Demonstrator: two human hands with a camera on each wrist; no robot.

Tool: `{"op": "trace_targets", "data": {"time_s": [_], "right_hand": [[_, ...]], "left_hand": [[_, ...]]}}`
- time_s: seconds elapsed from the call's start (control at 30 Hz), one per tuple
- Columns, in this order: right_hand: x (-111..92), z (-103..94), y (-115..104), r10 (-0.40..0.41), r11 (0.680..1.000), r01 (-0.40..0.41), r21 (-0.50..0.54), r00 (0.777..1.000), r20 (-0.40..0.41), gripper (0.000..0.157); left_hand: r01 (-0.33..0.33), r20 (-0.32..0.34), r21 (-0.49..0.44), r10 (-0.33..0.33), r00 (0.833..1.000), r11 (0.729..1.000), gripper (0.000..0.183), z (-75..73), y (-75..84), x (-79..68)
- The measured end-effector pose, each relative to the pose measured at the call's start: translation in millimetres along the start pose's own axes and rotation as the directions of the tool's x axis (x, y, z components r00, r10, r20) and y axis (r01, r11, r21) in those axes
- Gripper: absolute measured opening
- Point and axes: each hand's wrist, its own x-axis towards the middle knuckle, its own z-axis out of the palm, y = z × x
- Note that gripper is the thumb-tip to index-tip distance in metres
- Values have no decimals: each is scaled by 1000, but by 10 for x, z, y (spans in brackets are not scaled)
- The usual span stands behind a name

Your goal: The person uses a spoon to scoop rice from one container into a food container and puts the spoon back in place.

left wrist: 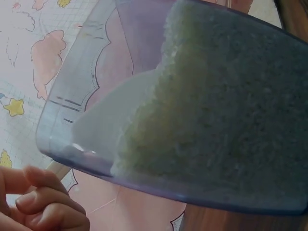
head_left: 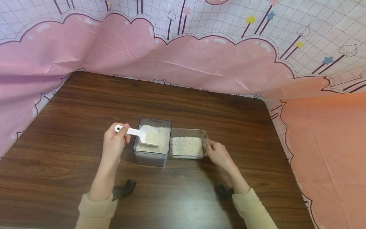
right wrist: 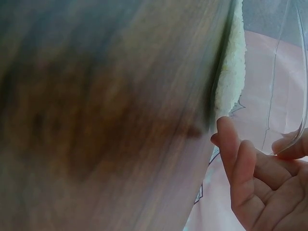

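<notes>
My left hand [head_left: 114,141] grips the handle of a white scoop [head_left: 134,131]. The scoop's bowl lies inside the taller grey-tinted container [head_left: 151,159], at the surface of the white rice [head_left: 163,143], with grains in it. In the left wrist view, the scoop [left wrist: 108,113] and rice [left wrist: 231,106] show through the clear wall, and curled fingers [left wrist: 50,204] sit at the lower left. My right hand [head_left: 219,154] holds the right side of a lower clear container [head_left: 204,135] with rice [head_left: 187,146] in it. In the right wrist view, the thumb [right wrist: 293,147] is at its rim.
Both containers stand side by side on a dark wood-grain table [head_left: 186,105]. A patterned pink and white cloth [head_left: 183,60] hangs behind and around the table. Black straps [head_left: 125,189] are at the left forearm and at the right one.
</notes>
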Motion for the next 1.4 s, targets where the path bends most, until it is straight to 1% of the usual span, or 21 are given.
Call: {"op": "trace_targets", "data": {"time_s": [0.13, 0.27, 0.37, 0.53, 0.6, 0.77, 0.87, 1.0, 1.13, 1.23, 1.4], "right_hand": [[2, 1, 1, 2, 1000, -2, 8, 1000, 4, 46], [-5, -3, -8, 3, 1000, -3, 11, 1000, 5, 46], [-7, -7, -8, 2, 1000, -2, 12, 1000, 7, 46], [-10, -6, -8, -2, 1000, 2, 14, 1000, 10, 46], [-13, -5, -6, 0, 1000, 0, 15, 1000, 12, 46], [-14, -5, -2, -2, 1000, 2, 21, 1000, 17, 46], [-10, -3, -1, -4, 1000, 4, 19, 1000, 19, 46], [-2, -1, 0, 0, 1000, 0, 11, 1000, 14, 46], [3, -6, -4, -9, 1000, 9, -4, 1000, 5, 46], [3, -9, -5, -9, 1000, 9, -11, 1000, 7, 46], [12, -7, 6, 4, 1000, -4, -9, 1000, 9, 46]], "left_hand": [[29, 2, -117, -29, 1000, 993, 14, -35, 1, -11], [39, 21, -235, -35, 999, 971, 17, -73, 10, -21], [49, 39, -317, -38, 999, 947, 20, -94, 17, -25], [72, 43, -446, -59, 997, 892, 24, -99, 25, -33], [72, 45, -484, -57, 997, 872, 24, -93, 34, -35], [52, 54, -525, -28, 998, 849, 24, -52, 72, -36], [52, 54, -542, -27, 998, 839, 24, -16, 100, -35], [49, 60, -548, -19, 998, 835, 24, 39, 148, -24], [30, 73, -528, 11, 997, 848, 23, 102, 202, -6], [22, 88, -505, 27, 996, 863, 22, 157, 243, 9], [16, 125, -435, 42, 991, 900, 19, 274, 299, 22]]}}
